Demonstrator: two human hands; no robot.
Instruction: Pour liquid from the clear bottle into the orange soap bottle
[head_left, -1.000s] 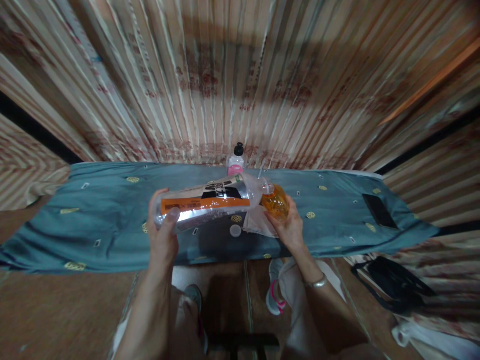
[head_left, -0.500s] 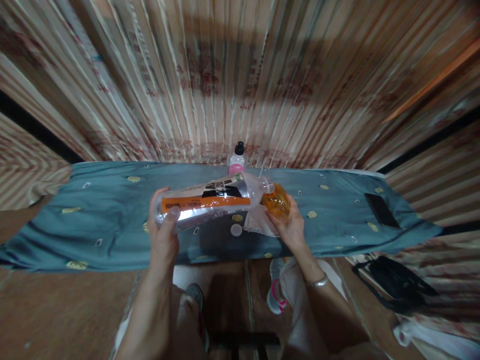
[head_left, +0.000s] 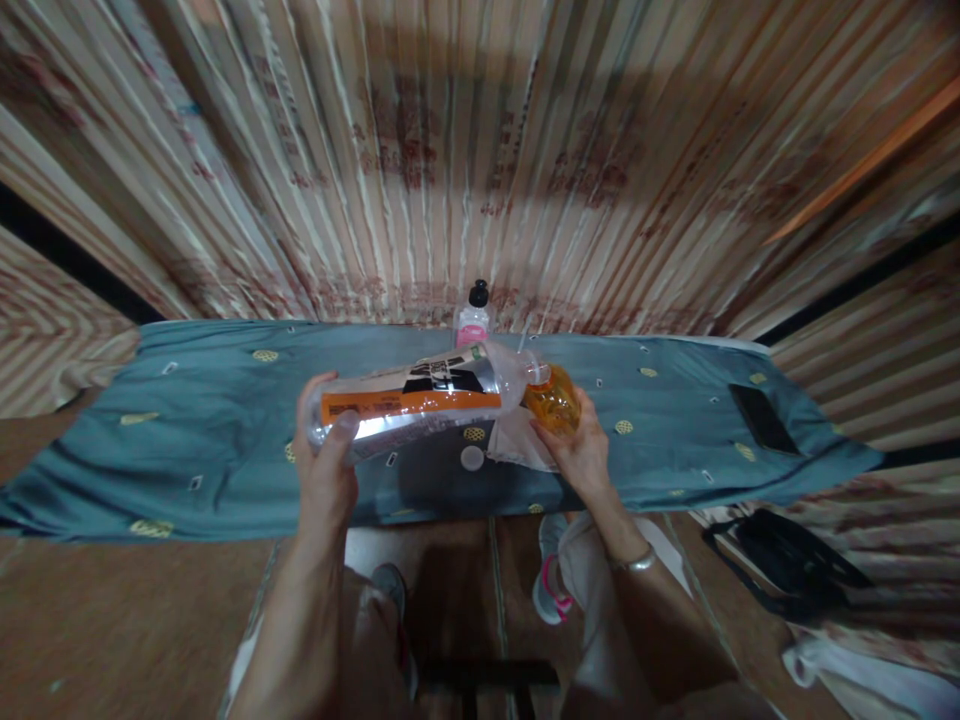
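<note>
Left hand (head_left: pixel 326 470): closed around the base end of a large clear bottle (head_left: pixel 412 400) with an orange, black and silver label, thumb on the near side; my view shows the bottle lying nearly level above the teal cloth (head_left: pixel 225 430), neck toward the right hand. Right hand (head_left: pixel 586 455): fingers curled around a small amber container (head_left: pixel 553 402), held against the bottle's neck. Change since the earlier frames: both grips and both vessels match; I note only a very slight drift of the whole view. Unchanged on the cloth: white round disc (head_left: pixel 472 458), below the bottle; dark flat slab (head_left: pixel 763 419), well to the right. Partly hidden: a black-topped bottle (head_left: pixel 472 328) with a pink label, its lower part behind the large bottle; a pale, sheet-like item (head_left: pixel 519 442), partly covered by the container and right hand. Hard to make out: the amber container's opening, where the neck meets it, and whether any liquid passes there; I cannot tell. Cut off: both forearms, at the bottom edge.
</note>
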